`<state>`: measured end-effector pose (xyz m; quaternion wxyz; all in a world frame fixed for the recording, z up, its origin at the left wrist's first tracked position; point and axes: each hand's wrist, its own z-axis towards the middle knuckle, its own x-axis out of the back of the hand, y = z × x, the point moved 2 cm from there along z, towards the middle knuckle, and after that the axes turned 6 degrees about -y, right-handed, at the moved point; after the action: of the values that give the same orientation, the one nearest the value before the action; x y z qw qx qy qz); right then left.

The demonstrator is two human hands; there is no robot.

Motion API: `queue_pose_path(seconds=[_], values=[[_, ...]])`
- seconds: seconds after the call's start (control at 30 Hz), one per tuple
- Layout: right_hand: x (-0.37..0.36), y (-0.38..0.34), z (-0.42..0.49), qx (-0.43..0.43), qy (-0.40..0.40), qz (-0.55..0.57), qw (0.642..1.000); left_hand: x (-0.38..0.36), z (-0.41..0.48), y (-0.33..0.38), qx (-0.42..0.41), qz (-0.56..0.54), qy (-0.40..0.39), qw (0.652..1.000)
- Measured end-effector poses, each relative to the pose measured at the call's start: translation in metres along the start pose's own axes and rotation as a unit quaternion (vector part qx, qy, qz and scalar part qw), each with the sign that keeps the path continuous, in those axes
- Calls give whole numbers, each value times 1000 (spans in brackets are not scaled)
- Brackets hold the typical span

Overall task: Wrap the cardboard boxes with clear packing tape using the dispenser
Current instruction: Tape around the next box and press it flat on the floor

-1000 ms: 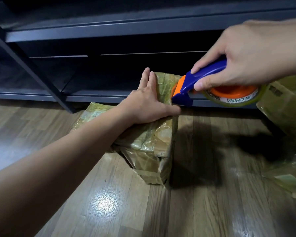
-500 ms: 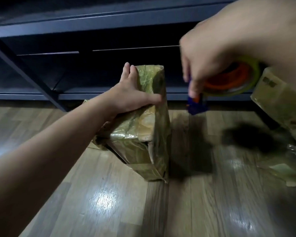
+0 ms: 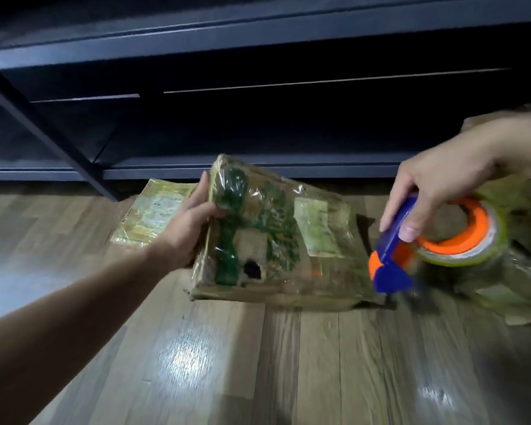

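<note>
A cardboard box [image 3: 288, 237] wrapped in shiny clear tape leans tilted on the wood floor, its broad face with green print turned toward me. My left hand [image 3: 190, 228] grips its upper left edge. My right hand [image 3: 436, 185] holds a blue and orange tape dispenser [image 3: 411, 256] with a roll of clear tape [image 3: 472, 240], just right of the box's lower right corner. The dispenser's front is blurred.
A flat taped box [image 3: 151, 216] lies on the floor behind my left hand. More taped boxes [image 3: 518, 280] sit at the right edge. A dark metal shelf unit [image 3: 258, 167] with a slanted brace [image 3: 59, 139] runs along the back. The wood floor [image 3: 258, 363] fills the foreground.
The box has been turned from standing on edge so its broad printed face shows. My right hand with the dispenser has dropped from above the box to its lower right corner.
</note>
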<state>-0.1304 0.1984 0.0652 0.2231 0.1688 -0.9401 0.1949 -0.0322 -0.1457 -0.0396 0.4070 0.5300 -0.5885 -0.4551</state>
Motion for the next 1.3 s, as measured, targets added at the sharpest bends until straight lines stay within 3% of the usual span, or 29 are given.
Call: queue_pose_path(seconds=[0.07, 0.17, 0.33, 0.43, 0.47, 0.53, 0.6, 0.63, 0.7, 0.83, 1.03, 1.2, 1.3], values=[[-12, -2, 12, 48, -4, 17, 999, -2, 3, -23, 47, -38, 0, 998], [-34, 16, 40, 75, 34, 190, 978, -6, 5, -50, 97, -34, 15, 995], [-84, 32, 82, 97, 9, 487, 868, -10, 1, -78, 151, 3, 52, 987], [-103, 25, 98, 95, 31, 596, 796, -22, -16, -90, 157, 178, 53, 970], [-108, 23, 104, 92, 40, 617, 780, -26, -24, -95, 159, 290, 48, 943], [-114, 19, 110, 79, 54, 644, 759, -34, -44, -111, 121, 528, 11, 841], [-118, 20, 115, 66, 58, 649, 755, -42, -62, -126, 11, 680, -30, 732], [-119, 21, 116, 61, 59, 649, 756, -42, -67, -133, -37, 718, -44, 694], [-121, 22, 118, 58, 60, 652, 754, -42, -70, -143, -85, 750, -47, 655], [-125, 22, 119, 44, 75, 634, 769, -43, -65, -147, -94, 778, -52, 619], [-129, 27, 125, 37, 77, 627, 774, -57, -71, -153, -212, 773, -89, 592], [-129, 29, 128, 34, 77, 609, 789, -49, -74, -147, -270, 755, -122, 585], [-129, 29, 127, 42, 71, 608, 790, -33, -85, -151, -309, 728, -129, 598]])
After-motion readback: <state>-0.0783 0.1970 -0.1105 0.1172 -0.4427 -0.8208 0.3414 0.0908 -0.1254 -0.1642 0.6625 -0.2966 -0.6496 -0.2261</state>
